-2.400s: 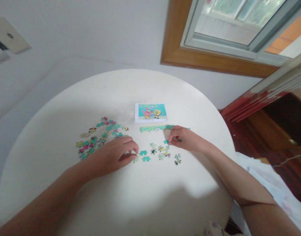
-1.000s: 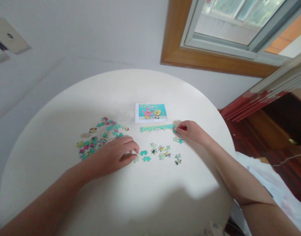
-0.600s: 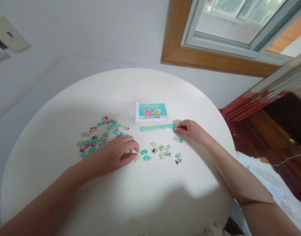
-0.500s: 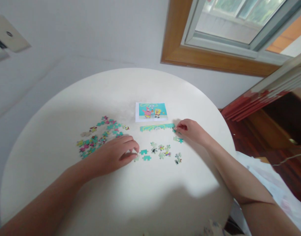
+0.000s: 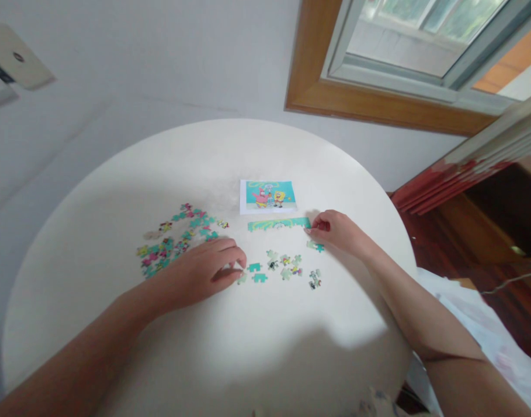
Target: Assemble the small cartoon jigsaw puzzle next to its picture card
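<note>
- Bottom of frame: white table (image 5: 222,353), bare forearms entering from both lower corners.
- Lower center: joined cluster (image 5: 315,280) right of the loose middle pieces (image 5: 285,273), apart from them; two teal pieces (image 5: 260,278) to their left, one above the other.
- Left hand (image 5: 219,265), left of center: thumb and forefinger curved, gap between them, tips at a pale piece (image 5: 242,280); contact unclear. No piece seen gripped.
- Left of frame: mixed pile (image 5: 161,252), pink, teal and yellow pieces, partly behind the left hand.
- Right of center: pale-and-teal pair (image 5: 315,246) just below the right hand.
- Right hand (image 5: 330,226), right of center: fingers bunched, thumb tip near forefinger. Can't tell if a piece is pinched; tips too small.
- Teal strip (image 5: 278,224), mid-frame: long axis runs across the frame, lying left of the right hand's grip, its right end at those fingertips. Right hand clearly nearer; left hand is below and left of it.
- Picture card (image 5: 270,196): just above the strip, cartoon figures on teal.
- Upper right: wood-framed window (image 5: 306,95).
</note>
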Motion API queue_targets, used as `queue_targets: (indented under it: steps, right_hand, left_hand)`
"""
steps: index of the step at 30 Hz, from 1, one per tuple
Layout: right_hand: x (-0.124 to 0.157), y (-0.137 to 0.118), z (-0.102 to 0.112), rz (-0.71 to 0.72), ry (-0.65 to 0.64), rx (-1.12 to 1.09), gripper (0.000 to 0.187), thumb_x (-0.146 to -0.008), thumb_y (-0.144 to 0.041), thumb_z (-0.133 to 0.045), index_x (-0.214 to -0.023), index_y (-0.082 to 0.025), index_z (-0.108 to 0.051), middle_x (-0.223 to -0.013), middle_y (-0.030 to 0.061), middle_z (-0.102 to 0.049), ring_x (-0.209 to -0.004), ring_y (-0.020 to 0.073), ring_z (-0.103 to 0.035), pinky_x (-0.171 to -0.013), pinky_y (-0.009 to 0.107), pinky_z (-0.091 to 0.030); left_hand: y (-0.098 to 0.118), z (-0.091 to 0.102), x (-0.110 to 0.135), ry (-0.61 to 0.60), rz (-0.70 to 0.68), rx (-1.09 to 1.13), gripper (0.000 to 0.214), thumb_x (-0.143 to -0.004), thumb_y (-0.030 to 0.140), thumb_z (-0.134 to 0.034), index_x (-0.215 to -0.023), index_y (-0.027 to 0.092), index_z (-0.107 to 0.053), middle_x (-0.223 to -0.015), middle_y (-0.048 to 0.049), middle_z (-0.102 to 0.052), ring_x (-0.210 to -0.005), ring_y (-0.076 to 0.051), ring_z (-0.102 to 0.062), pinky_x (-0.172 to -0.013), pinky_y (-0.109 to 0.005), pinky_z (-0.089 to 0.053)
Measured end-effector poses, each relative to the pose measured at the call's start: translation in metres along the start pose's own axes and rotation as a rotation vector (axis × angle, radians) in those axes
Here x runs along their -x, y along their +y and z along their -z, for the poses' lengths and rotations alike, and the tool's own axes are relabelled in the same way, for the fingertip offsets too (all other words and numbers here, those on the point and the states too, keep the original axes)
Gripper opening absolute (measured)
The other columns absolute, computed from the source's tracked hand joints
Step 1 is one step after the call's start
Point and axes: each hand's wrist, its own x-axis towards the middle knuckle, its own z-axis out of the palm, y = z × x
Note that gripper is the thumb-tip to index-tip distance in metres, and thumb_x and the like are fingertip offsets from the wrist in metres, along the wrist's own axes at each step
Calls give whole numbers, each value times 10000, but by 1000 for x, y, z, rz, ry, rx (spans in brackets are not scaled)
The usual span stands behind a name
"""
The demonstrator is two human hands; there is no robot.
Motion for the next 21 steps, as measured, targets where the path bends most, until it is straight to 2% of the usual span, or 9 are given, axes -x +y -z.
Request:
queue_targets:
  steps: [9, 13, 16, 21]
  right_hand:
    - [1, 0, 2, -4, 3, 1, 247, -796, -421, -579, -767, -185, -646, -786, 49, -631, -656, 141, -523, -593, 273, -371]
    - [-2, 3, 2, 29, 24, 19, 162, -800, -276, -553, -848, -173, -668, -823, 53, -620, -678, 135, -535, -636, 271, -389]
    - [-4, 3, 0, 67, 48, 34, 166, -799, -188, -519, -868, -169, -668, -824, 46, -604, -688, 127, -535, -660, 261, -395]
    - [-2, -3, 0, 101, 78, 46, 170, -816, -142, -512, -865, -168, -672, -816, 41, -594, -675, 119, -528, -660, 252, -393]
  left_hand:
    - [0, 0, 0, -15, 9, -9, 111, -890, 247, -494, -940, 209, -586, -928, -32, -585, -861, -175, -541, -784, -277, -371]
    - [1, 1, 0, -7, 6, -6, 110, -885, 247, -500, -933, 204, -589, -916, -33, -586, -858, -177, -543, -790, -278, -372]
    - [0, 0, 0, -11, 8, 1, 113, -887, 255, -502, -936, 204, -591, -917, -31, -583, -855, -174, -542, -789, -277, -371]
    - [-1, -1, 0, -4, 3, 7, 121, -888, 257, -500, -944, 204, -593, -923, -30, -582, -856, -172, -543, -789, -275, -373]
